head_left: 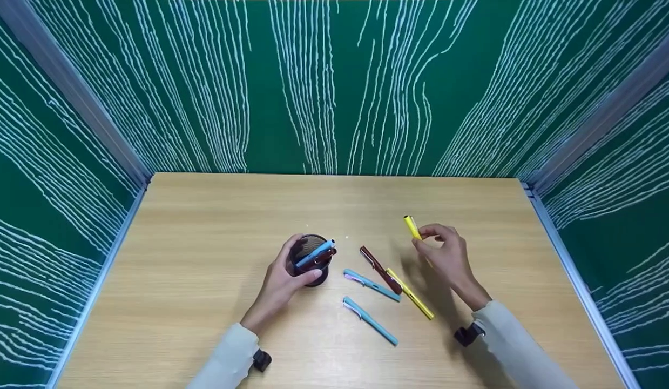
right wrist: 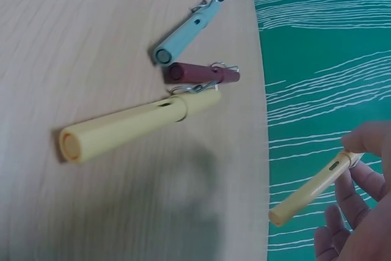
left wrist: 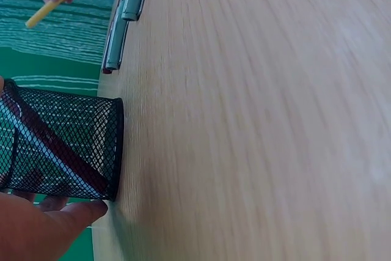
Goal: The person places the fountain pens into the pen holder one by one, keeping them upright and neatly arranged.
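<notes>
Pinched between thumb and fingertips of the right hand [head_left: 447, 254], a yellow pen [head_left: 412, 227] is held clear of the wooden tabletop [head_left: 204, 227], its capped end pointing up and away from the person. The grip is narrow and sits low on the barrel. The right wrist view confirms the pinch, with the free end of the pen hanging in air.

The left hand [head_left: 283, 278] is curled round a black mesh pen holder [head_left: 311, 259], thumb on the near side, steadying it upright on the table. A blue pen and a maroon pen already stand inside, leaning toward the right rim.

Four pens lie on the table between the hands: a maroon pen [head_left: 380, 269], a second yellow pen [head_left: 411, 294] just beside it, and two light blue pens [head_left: 371, 284] and [head_left: 370, 320] nearer the person.

Assessment: to carry out the insertion cleanly, the held pen should be brought above the holder's mouth and tipped closer to vertical, aimed at the open left part of the rim, since the leaning pens occupy the right. The left hand should keep the holder pressed down, as the light mesh could tip on contact.

No brand, label or legible writing is visible on the pens, holder or green lined walls [head_left: 334, 86].
</notes>
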`<state>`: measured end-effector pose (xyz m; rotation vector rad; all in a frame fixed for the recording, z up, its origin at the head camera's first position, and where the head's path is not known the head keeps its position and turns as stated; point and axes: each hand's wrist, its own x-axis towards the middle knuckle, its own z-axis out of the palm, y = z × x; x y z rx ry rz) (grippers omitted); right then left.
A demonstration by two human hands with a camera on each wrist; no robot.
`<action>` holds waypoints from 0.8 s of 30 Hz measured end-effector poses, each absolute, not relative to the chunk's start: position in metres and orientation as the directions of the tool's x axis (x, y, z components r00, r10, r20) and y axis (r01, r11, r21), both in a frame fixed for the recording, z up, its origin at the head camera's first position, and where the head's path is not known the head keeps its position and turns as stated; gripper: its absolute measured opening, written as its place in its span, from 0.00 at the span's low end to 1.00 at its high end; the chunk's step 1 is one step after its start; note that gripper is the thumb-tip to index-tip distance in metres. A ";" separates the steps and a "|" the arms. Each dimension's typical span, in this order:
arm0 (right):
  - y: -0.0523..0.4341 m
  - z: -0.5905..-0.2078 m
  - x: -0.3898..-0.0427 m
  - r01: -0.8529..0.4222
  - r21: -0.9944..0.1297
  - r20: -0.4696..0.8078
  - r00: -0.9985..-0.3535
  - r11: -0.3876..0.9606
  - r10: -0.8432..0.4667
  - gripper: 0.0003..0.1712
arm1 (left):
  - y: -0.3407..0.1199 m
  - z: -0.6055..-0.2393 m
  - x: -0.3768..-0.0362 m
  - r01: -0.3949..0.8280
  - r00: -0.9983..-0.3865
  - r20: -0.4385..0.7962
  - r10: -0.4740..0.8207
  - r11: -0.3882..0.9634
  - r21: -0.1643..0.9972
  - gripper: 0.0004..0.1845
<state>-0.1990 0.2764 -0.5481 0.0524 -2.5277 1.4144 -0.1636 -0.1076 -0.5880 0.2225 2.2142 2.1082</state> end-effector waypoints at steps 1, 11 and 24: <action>0.276 -0.547 -0.199 -0.146 -0.837 0.226 -0.970 0.527 0.090 0.09 | -0.107 -0.588 -0.164 0.053 -0.986 0.046 0.158 0.041 0.998 0.50; 0.272 -0.534 -0.192 -0.111 -0.846 0.198 -0.974 0.521 0.114 0.11 | -0.107 -0.589 -0.164 0.058 -0.987 0.049 0.152 0.057 0.997 0.51; 0.270 -0.522 -0.187 -0.163 -0.846 0.258 -0.958 0.507 0.124 0.09 | -0.107 -0.587 -0.164 0.049 -0.988 0.040 0.149 0.060 0.997 0.51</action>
